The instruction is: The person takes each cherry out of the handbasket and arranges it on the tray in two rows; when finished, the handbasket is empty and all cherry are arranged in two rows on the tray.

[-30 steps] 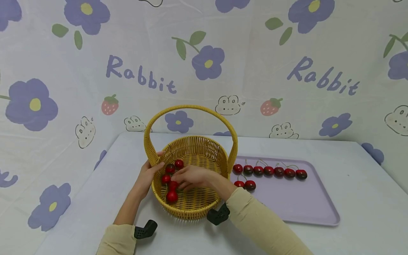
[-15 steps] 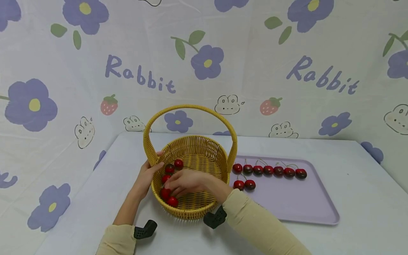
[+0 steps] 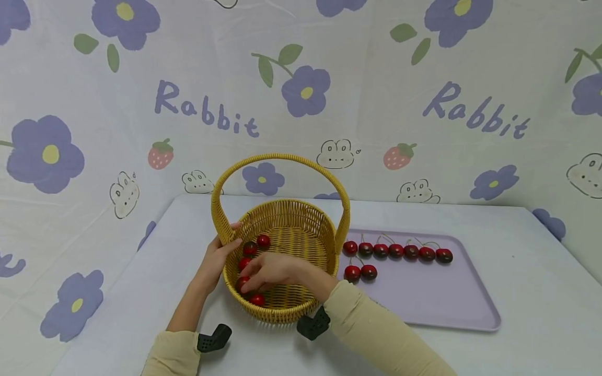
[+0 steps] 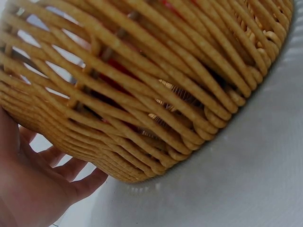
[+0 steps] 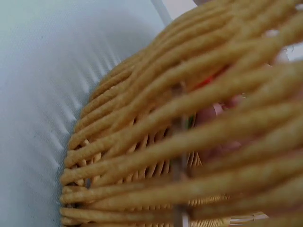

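A yellow wicker basket (image 3: 301, 235) with a tall arched handle stands on the table. My left hand (image 3: 219, 261) grips its left rim by the handle's foot, thumb over the edge; the left wrist view has those fingers (image 4: 71, 168) along the outer weave. Inside the basket, my right hand (image 3: 275, 271) pinches a red cherry (image 3: 242, 283) at the front left wall. Close by lie several other cherries, among them a red cherry (image 3: 257, 300) in front and a dark cherry (image 3: 250, 248) behind. Wicker mostly hides the right hand in the right wrist view.
Right of the basket lies a lilac tray (image 3: 437, 297), partly behind the basket and right forearm. A back row of several cherries (image 3: 395, 251) with stems and a shorter row (image 3: 369, 272) in front rest on it. A patterned cloth (image 3: 367, 78) hangs behind the white table (image 3: 531, 261).
My right hand has moved left and toward the front left wall of the basket, along with the cherry at its fingertips. The frontmost cherry has rolled slightly forward. The left hand stays put.
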A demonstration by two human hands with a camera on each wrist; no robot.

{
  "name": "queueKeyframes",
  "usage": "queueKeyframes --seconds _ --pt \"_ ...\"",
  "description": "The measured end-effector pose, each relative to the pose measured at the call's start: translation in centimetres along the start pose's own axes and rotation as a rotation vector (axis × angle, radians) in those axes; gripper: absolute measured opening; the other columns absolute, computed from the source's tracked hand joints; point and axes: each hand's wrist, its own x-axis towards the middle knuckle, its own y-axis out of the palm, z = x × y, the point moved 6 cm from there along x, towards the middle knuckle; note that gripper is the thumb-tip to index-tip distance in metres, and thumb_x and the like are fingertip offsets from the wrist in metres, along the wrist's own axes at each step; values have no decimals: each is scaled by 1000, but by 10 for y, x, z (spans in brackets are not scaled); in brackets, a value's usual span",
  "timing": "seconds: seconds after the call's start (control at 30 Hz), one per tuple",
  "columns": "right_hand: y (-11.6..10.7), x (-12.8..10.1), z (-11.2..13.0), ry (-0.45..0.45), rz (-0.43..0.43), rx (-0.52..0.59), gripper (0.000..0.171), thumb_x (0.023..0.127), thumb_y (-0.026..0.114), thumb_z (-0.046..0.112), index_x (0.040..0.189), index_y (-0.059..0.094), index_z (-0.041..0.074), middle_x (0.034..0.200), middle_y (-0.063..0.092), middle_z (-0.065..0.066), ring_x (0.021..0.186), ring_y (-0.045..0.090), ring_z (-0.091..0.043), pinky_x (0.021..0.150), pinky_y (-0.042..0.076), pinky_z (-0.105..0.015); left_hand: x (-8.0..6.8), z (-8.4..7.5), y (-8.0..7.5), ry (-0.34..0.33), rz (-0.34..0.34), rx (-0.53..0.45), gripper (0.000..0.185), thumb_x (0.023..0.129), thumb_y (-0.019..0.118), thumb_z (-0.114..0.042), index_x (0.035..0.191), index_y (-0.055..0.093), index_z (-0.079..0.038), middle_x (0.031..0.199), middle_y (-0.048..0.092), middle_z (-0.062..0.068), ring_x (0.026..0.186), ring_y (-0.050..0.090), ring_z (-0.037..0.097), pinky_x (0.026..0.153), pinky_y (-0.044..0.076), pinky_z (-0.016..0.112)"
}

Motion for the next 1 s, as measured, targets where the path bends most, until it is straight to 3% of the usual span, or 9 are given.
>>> queueKeyframes --seconds 0.1,0.3,0.57,0.7,0.87,1.0 --pt "-2 0 3 -17 -51 -18 26 86 69 6 111 62 -1 92 63 -7 83 61 -19 80 52 -35 0 0 1 0 -1 1 44 100 46 -12 143 37 -8 143 37 15 131 32 28 109 17 48" --pt "-13 -6 11 -56 -152 -2 33 87 70 13 118 65 4 96 64 -6 88 63 -23 81 52 -37 -1 -1 1 -4 -2 14 43 100 46 -13 143 37 -8 143 38 16 131 33 29 109 17 51" --pt "-24 -16 13 -63 -136 153 35 88 68 8 120 58 -2 100 65 -11 97 63 -35 87 49 -44 -1 0 1 -10 -3 8 44 100 46 -13 143 37 -9 143 38 16 131 32 29 109 17 49" --pt "-31 -23 12 -77 -142 132 34 88 68 11 119 62 0 102 65 -9 100 62 -35 88 48 -45 -1 0 1 -14 -4 12 44 100 46 -13 143 37 -9 143 37 16 132 31 29 109 17 50" --pt "-39 -36 15 -99 -149 183 36 89 67 10 123 59 0 105 63 -13 104 60 -38 91 45 -48 -2 -1 1 -8 -2 17 44 101 45 -13 143 36 -8 145 36 17 133 30 30 109 16 51" --pt "-45 -50 18 -115 -166 90 38 89 68 17 125 61 5 106 65 -9 105 60 -34 90 46 -46 -2 -1 1 -8 -2 19 44 101 45 -13 143 37 -9 145 36 16 133 30 30 109 16 50"
